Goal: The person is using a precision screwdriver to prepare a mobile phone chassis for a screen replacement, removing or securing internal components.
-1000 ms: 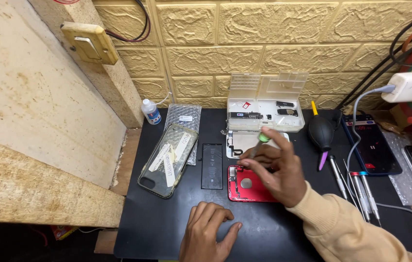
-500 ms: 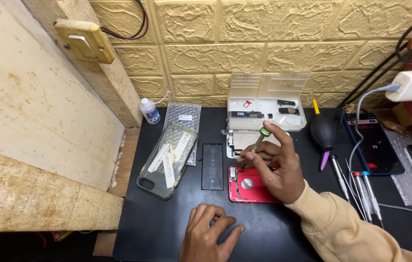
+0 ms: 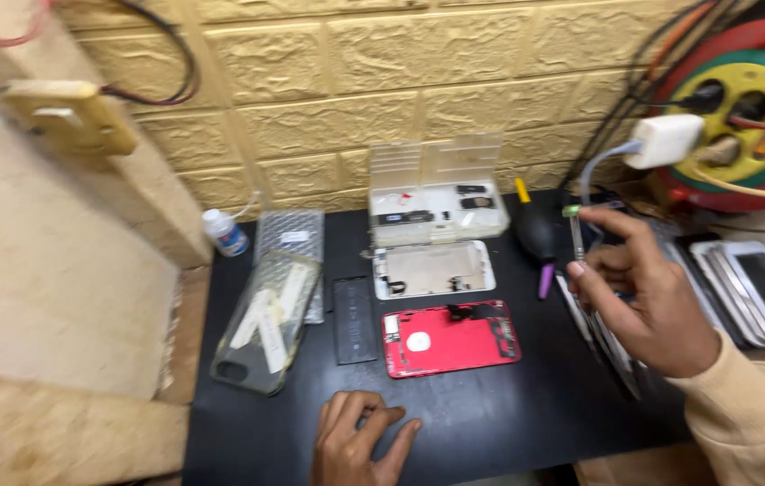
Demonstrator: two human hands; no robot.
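The right hand (image 3: pixel 643 301) pinches a thin green-capped screwdriver (image 3: pixel 574 236) upright at the right, lifted off the red phone housing (image 3: pixel 450 337) lying open mid-desk; the left hand (image 3: pixel 360 441) rests loosely curled and empty on the near desk (image 3: pixel 490 418), steadying

A matt black tabletop (image 3: pixel 490 423) carries a glossy red phone housing (image 3: pixel 451 337). At twelve o'clock sits a clear plastic parts box (image 3: pixel 436 193); at nine o'clock, a clear, shiny phone case (image 3: pixel 267 319). The right hand (image 3: pixel 643 292) pinches a thin metal screwdriver (image 3: pixel 575 236) with a green plastic cap. Behind, the wall (image 3: pixel 355 90) looks rough, like textured stone.
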